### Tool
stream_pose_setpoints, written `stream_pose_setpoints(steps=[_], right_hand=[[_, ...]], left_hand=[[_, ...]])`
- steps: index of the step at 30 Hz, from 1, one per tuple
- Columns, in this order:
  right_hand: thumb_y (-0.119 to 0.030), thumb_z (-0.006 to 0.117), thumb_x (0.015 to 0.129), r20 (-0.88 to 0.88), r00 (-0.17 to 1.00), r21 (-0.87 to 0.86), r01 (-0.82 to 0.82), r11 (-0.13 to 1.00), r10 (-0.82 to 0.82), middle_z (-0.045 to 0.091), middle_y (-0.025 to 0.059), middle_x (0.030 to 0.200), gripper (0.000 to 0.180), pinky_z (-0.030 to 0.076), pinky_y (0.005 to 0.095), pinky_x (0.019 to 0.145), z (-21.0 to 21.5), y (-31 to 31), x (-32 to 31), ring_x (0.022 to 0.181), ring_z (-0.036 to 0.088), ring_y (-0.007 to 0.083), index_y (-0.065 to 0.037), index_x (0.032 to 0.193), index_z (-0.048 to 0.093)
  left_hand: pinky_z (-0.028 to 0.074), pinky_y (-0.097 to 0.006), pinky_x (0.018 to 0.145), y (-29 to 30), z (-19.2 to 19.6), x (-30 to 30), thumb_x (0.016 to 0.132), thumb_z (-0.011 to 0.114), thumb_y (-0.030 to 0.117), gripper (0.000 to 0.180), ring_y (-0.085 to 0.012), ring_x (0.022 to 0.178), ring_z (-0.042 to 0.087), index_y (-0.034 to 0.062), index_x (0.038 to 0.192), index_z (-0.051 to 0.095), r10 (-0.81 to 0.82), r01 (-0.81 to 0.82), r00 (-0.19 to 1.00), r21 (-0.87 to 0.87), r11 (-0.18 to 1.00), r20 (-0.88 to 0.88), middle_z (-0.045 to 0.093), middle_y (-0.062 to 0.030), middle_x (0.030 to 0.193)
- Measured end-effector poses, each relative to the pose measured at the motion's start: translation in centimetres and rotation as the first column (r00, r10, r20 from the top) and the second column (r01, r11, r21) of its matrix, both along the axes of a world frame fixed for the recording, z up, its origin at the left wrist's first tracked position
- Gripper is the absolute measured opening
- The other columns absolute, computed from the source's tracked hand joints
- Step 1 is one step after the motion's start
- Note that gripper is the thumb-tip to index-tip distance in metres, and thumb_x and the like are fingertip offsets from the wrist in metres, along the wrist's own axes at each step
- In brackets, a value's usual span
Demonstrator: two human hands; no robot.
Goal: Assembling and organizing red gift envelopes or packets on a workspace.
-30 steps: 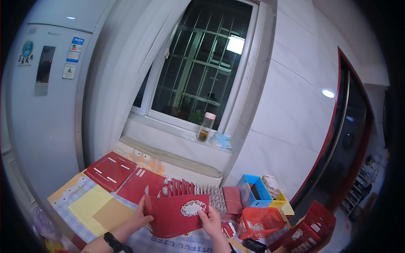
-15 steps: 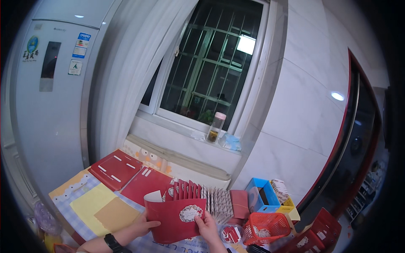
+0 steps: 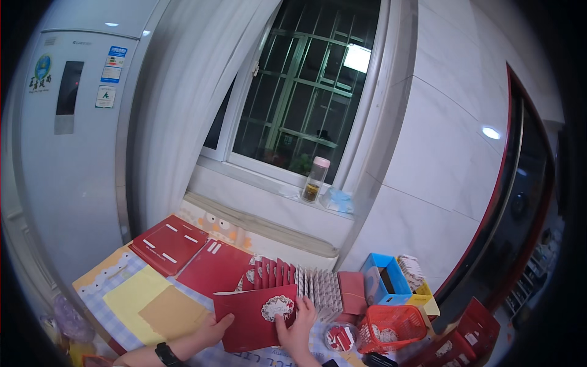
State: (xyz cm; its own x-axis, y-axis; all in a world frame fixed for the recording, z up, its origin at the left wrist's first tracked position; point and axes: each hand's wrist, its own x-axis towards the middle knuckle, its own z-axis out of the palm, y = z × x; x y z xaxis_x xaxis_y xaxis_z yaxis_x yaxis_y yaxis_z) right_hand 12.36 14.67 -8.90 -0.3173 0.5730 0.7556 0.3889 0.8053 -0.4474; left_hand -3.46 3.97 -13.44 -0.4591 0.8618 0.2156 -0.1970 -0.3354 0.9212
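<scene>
Head view: here's the red folder (image 3: 247, 327), up over the near tablecloth (image 3: 211, 356), left hand (image 3: 212, 330) pinching its left edge, right hand (image 3: 298, 327) gripping the right, thumb on the white label (image 3: 276, 304); red envelopes (image 3: 269, 273) and patterned packets (image 3: 324, 292) crowd behind, round tub (image 3: 340, 337) and orange-red basket (image 3: 400, 330) block the right, flat yellow sheet (image 3: 134, 298) leaves low room leftward

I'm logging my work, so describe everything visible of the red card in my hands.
The red card looks like smooth paperboard, with a pale, lacy-edged oval emblem at its upper right and a pale strip along its top. It is held tilted over the table: left hand at its left edge, right hand at its right, thumb on the emblem.
</scene>
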Motion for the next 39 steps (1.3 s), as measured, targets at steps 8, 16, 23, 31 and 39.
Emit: stream_pose_setpoints(steps=[8, 16, 23, 31, 39], right_hand=[[-0.025, 0.066, 0.072, 0.014, 0.996, 0.023, -0.094, 0.995, 0.094, 0.043, 0.0215, 0.119, 0.052, 0.034, 0.0416, 0.089, 2.0, -5.0, -2.1, 0.108, 0.042, 0.0357, -0.002, 0.115, 0.048], [-0.012, 0.060, 0.076, -0.374, 0.792, -0.417, -0.608, 0.675, 0.482, 0.055, 0.0162, 0.103, 0.049, 0.043, 0.0310, 0.080, -1.4, -4.2, -1.8, 0.095, 0.055, 0.0224, -0.002, 0.119, 0.040], [-0.015, 0.055, 0.081, -0.363, 0.770, -0.489, -0.636, 0.597, 0.524, 0.059, 0.0131, 0.097, 0.029, 0.044, 0.0315, 0.077, -2.8, -3.7, -1.5, 0.088, 0.057, 0.0242, 0.000, 0.106, 0.050], [-0.001, 0.054, 0.071, 0.159, 0.928, 0.214, -0.366, 0.906, 0.337, 0.065, 0.0059, 0.087, 0.027, 0.051, 0.0265, 0.058, 2.1, -3.4, -1.0, 0.071, 0.064, 0.0174, -0.007, 0.097, 0.060], [-0.008, 0.058, 0.068, 0.374, 0.904, 0.345, -0.344, 0.873, 0.208, 0.064, 0.0028, 0.080, 0.023, 0.050, 0.0230, 0.055, -0.2, -2.9, -0.8, 0.067, 0.063, 0.0144, -0.009, 0.090, 0.060]], left_hand=[[0.043, -0.028, 0.081, 0.2, -3.3, -0.6, 0.087, 0.050, 0.014, 0.028, -0.0112, 0.094, 0.051, 0.0031, 0.113, 0.049, -0.097, 0.101, 0.989, 0.036, 0.994, -0.109, 0.056, -0.0036, 0.105], [0.038, -0.031, 0.089, -0.7, -1.9, -0.5, 0.087, 0.049, 0.018, 0.034, -0.0142, 0.103, 0.048, 0.0044, 0.118, 0.046, -0.305, 0.318, 0.933, 0.041, 0.947, -0.191, 0.052, -0.0043, 0.114], [0.045, -0.028, 0.076, -0.5, -1.0, -0.9, 0.081, 0.059, 0.013, 0.039, -0.0137, 0.095, 0.052, 0.0028, 0.117, 0.047, -0.246, 0.169, 0.848, -0.201, 0.965, -0.469, 0.055, -0.0063, 0.109], [0.043, -0.032, 0.074, 0.0, 1.6, -0.3, 0.056, 0.079, 0.022, 0.064, -0.0209, 0.076, 0.055, 0.0092, 0.108, 0.044, 0.511, -0.347, 0.499, 0.380, 0.858, -0.700, 0.053, -0.0092, 0.084], [0.041, -0.030, 0.070, -0.2, 2.2, -1.2, 0.058, 0.075, 0.016, 0.026, -0.0151, 0.074, 0.057, 0.0118, 0.079, 0.061, 0.542, -0.040, 0.131, 0.542, 0.839, -0.830, 0.061, 0.0032, 0.080]])
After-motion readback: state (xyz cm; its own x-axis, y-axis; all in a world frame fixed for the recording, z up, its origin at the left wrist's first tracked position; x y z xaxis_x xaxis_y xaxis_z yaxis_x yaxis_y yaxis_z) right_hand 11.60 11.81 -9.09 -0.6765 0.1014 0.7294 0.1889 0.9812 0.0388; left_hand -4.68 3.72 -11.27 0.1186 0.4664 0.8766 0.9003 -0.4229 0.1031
